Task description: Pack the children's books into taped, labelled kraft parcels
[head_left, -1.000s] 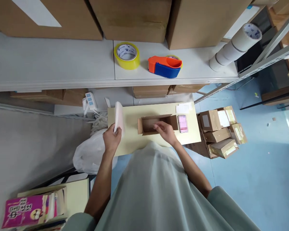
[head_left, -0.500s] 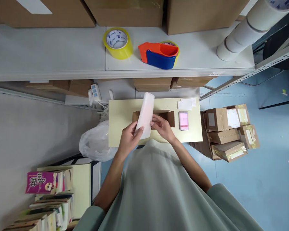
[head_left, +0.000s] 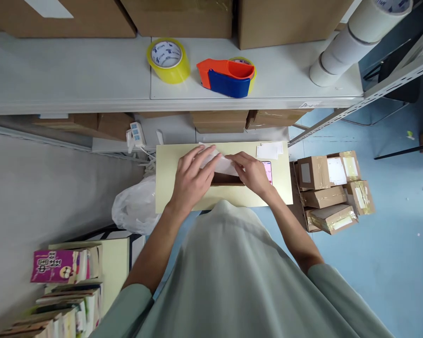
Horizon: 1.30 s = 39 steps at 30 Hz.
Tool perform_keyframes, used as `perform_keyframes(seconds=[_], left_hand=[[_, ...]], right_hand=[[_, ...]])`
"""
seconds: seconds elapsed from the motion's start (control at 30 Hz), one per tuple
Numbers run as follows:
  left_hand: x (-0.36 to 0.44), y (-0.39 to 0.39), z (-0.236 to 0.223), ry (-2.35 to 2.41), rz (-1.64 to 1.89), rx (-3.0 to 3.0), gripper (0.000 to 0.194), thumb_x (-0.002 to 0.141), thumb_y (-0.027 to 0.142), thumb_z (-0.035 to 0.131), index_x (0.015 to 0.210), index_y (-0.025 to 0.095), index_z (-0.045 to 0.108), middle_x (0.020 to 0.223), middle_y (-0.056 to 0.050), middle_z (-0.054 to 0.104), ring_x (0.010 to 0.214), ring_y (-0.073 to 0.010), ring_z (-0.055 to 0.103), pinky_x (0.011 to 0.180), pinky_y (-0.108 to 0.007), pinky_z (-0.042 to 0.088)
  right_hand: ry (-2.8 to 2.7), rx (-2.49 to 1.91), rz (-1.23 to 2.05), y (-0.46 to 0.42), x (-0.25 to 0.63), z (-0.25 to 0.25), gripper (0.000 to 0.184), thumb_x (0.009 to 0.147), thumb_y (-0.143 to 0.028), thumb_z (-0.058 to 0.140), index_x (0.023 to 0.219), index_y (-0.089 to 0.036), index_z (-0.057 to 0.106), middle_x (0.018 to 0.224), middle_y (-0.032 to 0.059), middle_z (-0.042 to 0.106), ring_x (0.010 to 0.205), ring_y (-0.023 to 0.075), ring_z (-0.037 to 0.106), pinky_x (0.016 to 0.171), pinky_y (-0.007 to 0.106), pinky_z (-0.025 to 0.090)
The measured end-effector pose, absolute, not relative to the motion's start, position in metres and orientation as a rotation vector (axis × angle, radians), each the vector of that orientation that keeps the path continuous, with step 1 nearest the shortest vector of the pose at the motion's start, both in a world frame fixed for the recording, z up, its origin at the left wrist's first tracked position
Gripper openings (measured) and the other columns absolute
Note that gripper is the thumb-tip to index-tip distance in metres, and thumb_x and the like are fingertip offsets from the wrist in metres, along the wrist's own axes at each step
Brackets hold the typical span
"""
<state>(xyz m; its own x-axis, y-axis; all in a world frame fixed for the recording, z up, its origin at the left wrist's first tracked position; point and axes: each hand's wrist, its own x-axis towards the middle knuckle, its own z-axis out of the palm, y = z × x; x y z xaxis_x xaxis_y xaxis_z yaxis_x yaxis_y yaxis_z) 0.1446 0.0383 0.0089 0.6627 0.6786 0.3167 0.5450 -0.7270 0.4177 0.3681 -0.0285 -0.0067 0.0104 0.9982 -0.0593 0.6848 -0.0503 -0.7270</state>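
A small cardboard box [head_left: 227, 180] sits uncovered on the cream tabletop, its sides partly hidden by my hands. Over its mouth lies a flat white packet [head_left: 227, 166], lengthwise along the box's far side. My left hand [head_left: 194, 176] has its fingers bent over the packet's left end; the thumb's hold is partly hidden. At the right end, my right hand [head_left: 252, 174] pinches the packet between thumb and fingers. Just beyond the right hand lies a phone [head_left: 268, 171] with a pink screen, partly covered by that hand.
White labels [head_left: 270, 150] lie on the cream table [head_left: 172, 188]. Above it, a shelf [head_left: 91, 75] holds yellow tape [head_left: 168, 61], an orange-blue tape dispenser [head_left: 227, 77] and stacked white rolls [head_left: 359, 42]. Taped parcels [head_left: 329, 188] stand right, a plastic bag [head_left: 136, 206] and books [head_left: 58, 266] left.
The white packet has come from the left, turned from upright to lengthwise, and lowered onto the box. My right hand has left the inside of the box and now grips the packet's right end.
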Motion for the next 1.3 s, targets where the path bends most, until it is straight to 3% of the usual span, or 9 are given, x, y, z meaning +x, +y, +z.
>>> perform_keyframes(seconds=[0.17, 0.4, 0.57, 0.7, 0.8, 0.97, 1.07, 1.2, 1.3], left_hand=[[0.145, 0.051, -0.014, 0.923, 0.398, 2.636, 0.040, 0.109, 0.017, 0.043, 0.134, 0.023, 0.074, 0.127, -0.011, 0.078, 0.121, -0.0296, 0.067, 0.107, -0.048, 0.050], [0.132, 0.057, -0.060, 0.995, 0.152, 2.455, 0.039, 0.103, 0.013, 0.048, 0.127, 0.021, 0.078, 0.123, -0.012, 0.078, 0.116, -0.0302, 0.069, 0.107, -0.047, 0.052], [0.128, 0.059, -0.084, 1.005, 0.021, 2.341, 0.046, 0.100, 0.008, 0.046, 0.130, 0.023, 0.078, 0.128, -0.010, 0.079, 0.122, -0.0285, 0.070, 0.104, -0.042, 0.056], [0.124, 0.061, -0.098, 1.053, -0.066, 2.309, 0.054, 0.096, 0.001, 0.043, 0.134, 0.019, 0.077, 0.145, -0.010, 0.073, 0.133, -0.0276, 0.068, 0.114, -0.043, 0.054], [0.114, 0.060, -0.102, 1.089, -0.056, 2.290, 0.050, 0.099, 0.004, 0.044, 0.133, 0.019, 0.077, 0.146, -0.010, 0.073, 0.132, -0.0292, 0.070, 0.114, -0.045, 0.055], [0.080, 0.050, -0.100, 1.208, 0.252, 2.283, 0.039, 0.104, 0.019, 0.053, 0.138, 0.018, 0.073, 0.144, -0.012, 0.072, 0.133, -0.0304, 0.065, 0.120, -0.045, 0.049], [0.059, 0.042, -0.102, 1.391, 0.431, 2.228, 0.042, 0.103, 0.029, 0.063, 0.143, 0.018, 0.067, 0.148, -0.016, 0.067, 0.139, -0.0337, 0.059, 0.122, -0.048, 0.047], [0.045, 0.034, -0.110, 1.516, 0.424, 2.121, 0.050, 0.099, 0.033, 0.070, 0.146, 0.017, 0.061, 0.143, -0.018, 0.068, 0.136, -0.0357, 0.059, 0.118, -0.050, 0.048], [0.047, 0.030, -0.116, 1.488, 0.390, 2.082, 0.048, 0.099, 0.033, 0.071, 0.143, 0.017, 0.062, 0.137, -0.017, 0.072, 0.131, -0.0347, 0.063, 0.116, -0.049, 0.050]], right_hand=[[-2.049, -1.889, 0.716, -0.014, 0.357, -0.013, 0.049, 0.111, -0.011, 0.042, 0.145, -0.030, 0.069, 0.130, 0.0061, 0.075, 0.116, 0.0249, 0.070, 0.086, 0.030, 0.055], [-2.207, -1.942, 0.738, -0.011, 0.341, -0.057, 0.045, 0.109, -0.011, 0.045, 0.141, -0.027, 0.071, 0.134, 0.0089, 0.075, 0.119, 0.0264, 0.072, 0.088, 0.032, 0.056], [-2.214, -1.987, 0.824, -0.009, 0.334, -0.080, 0.042, 0.109, -0.013, 0.047, 0.139, -0.027, 0.073, 0.129, 0.0105, 0.079, 0.116, 0.0275, 0.075, 0.091, 0.035, 0.057], [-2.161, -2.166, 0.886, -0.005, 0.334, -0.089, 0.038, 0.104, -0.012, 0.052, 0.130, -0.020, 0.078, 0.107, 0.0170, 0.083, 0.103, 0.0318, 0.079, 0.092, 0.040, 0.058], [-2.099, -2.232, 0.879, -0.009, 0.339, -0.088, 0.035, 0.102, -0.011, 0.053, 0.123, -0.019, 0.081, 0.099, 0.0170, 0.083, 0.102, 0.0324, 0.079, 0.092, 0.040, 0.058], [-1.758, -2.160, 0.792, -0.043, 0.360, -0.075, 0.032, 0.109, -0.023, 0.050, 0.119, -0.025, 0.081, 0.107, 0.0107, 0.083, 0.099, 0.0299, 0.079, 0.089, 0.039, 0.058], [-1.432, -2.168, 0.659, -0.069, 0.376, -0.074, 0.032, 0.109, -0.033, 0.052, 0.121, -0.023, 0.079, 0.116, 0.0118, 0.081, 0.098, 0.0278, 0.078, 0.086, 0.039, 0.060], [-1.200, -2.288, 0.652, -0.093, 0.388, -0.085, 0.040, 0.106, -0.047, 0.055, 0.118, -0.017, 0.078, 0.112, 0.0150, 0.079, 0.090, 0.0274, 0.077, 0.079, 0.040, 0.060], [-1.202, -2.297, 0.733, -0.100, 0.384, -0.095, 0.042, 0.106, -0.049, 0.053, 0.116, -0.017, 0.079, 0.111, 0.0143, 0.079, 0.086, 0.0259, 0.077, 0.079, 0.038, 0.059]])
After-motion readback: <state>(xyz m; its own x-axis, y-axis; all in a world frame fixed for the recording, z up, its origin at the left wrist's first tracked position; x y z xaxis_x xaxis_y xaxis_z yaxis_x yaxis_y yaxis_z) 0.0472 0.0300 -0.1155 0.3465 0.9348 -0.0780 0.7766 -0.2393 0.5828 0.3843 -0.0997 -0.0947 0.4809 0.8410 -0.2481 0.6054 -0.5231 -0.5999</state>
